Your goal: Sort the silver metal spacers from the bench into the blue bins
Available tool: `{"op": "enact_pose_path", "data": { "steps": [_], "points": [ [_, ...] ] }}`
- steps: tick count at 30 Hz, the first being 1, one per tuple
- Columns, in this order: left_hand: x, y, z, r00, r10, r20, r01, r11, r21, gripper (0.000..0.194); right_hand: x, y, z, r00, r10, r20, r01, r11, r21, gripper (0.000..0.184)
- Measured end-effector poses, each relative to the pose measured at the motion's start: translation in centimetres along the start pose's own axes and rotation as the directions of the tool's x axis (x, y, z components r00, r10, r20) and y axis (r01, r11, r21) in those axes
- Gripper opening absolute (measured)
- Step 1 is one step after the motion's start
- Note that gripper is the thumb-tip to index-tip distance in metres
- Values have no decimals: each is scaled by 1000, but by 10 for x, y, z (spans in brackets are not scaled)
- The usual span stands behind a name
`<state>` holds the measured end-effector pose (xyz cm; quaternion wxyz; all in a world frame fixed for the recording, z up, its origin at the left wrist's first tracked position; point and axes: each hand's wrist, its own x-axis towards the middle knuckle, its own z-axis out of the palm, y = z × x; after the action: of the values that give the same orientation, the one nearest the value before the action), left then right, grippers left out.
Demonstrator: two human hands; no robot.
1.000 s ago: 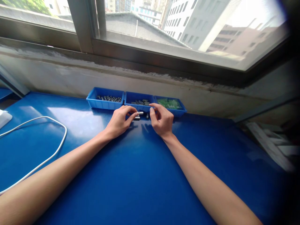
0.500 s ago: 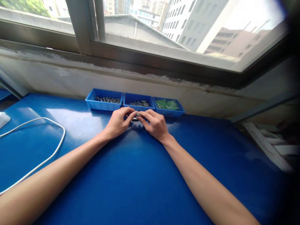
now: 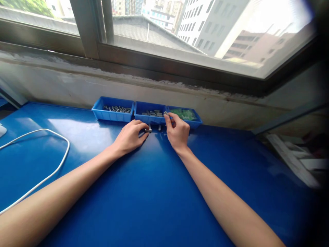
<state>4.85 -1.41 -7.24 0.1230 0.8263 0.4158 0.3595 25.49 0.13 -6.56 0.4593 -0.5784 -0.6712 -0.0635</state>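
Note:
My left hand (image 3: 131, 136) rests low over the blue table, thumb and fingers closed around a small dark metal cylinder (image 3: 148, 130) with a shiny end. My right hand (image 3: 180, 131) is raised at the front of the middle and right bins, pinching a small grey metal piece (image 3: 166, 114) between thumb and forefinger. Between the hands, just before the middle bin, another small metal piece (image 3: 159, 128) is on the table. The exact kind of these parts is too small to make out.
Against the wall stand a left blue bin (image 3: 112, 116) of small metal parts, a middle blue bin (image 3: 140, 116) of metal cylinders and a right blue bin (image 3: 197, 120) with green packets. A white cable (image 3: 67, 151) curves across the table (image 3: 144, 199) at left.
My hands have come apart from where they met over the small parts. The right hand has moved right and up with a grey piece; the left has stayed nearly in place.

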Motion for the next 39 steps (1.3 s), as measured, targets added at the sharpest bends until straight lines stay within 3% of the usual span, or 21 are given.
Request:
{"op": "enact_pose_path", "data": {
  "steps": [4, 8, 12, 17, 22, 28, 32, 39],
  "points": [
    [1, -3, 1, 1000, -16, 13, 16, 1000, -16, 16, 1, -1, 0, 995, 53, 84, -49, 998, -43, 36],
    [2, -2, 1, 999, 17, -30, -18, 999, -38, 20, 1, -2, 0, 994, 52, 92, -50, 999, -18, 37],
    [3, 1, -2, 988, 31, -149, -50, 990, -132, 15, -1, -4, -1, 994, -43, 105, 37, 997, 67, 32],
    [5, 3, -4, 971, -105, -214, 16, 925, -379, 15, -3, -6, -1, 967, -196, 160, 166, 969, 186, 25],
    [4, 3, -3, 958, -228, -177, 99, 835, -541, 22, -3, -6, -2, 964, -211, 164, 174, 962, 210, 23],
    [6, 3, -7, 934, -339, -109, 204, 761, -616, 35, -5, -5, -4, 946, -239, 217, 191, 956, 222, 25],
    [7, 3, -9, 931, -356, -85, 225, 739, -635, 40, -7, -6, -6, 911, -290, 294, 232, 948, 217, 33],
    [7, 6, -10, 943, -332, -24, 236, 719, -654, 42, -10, -6, -5, 873, -384, 301, 329, 919, 218, 31]
  ]
}}
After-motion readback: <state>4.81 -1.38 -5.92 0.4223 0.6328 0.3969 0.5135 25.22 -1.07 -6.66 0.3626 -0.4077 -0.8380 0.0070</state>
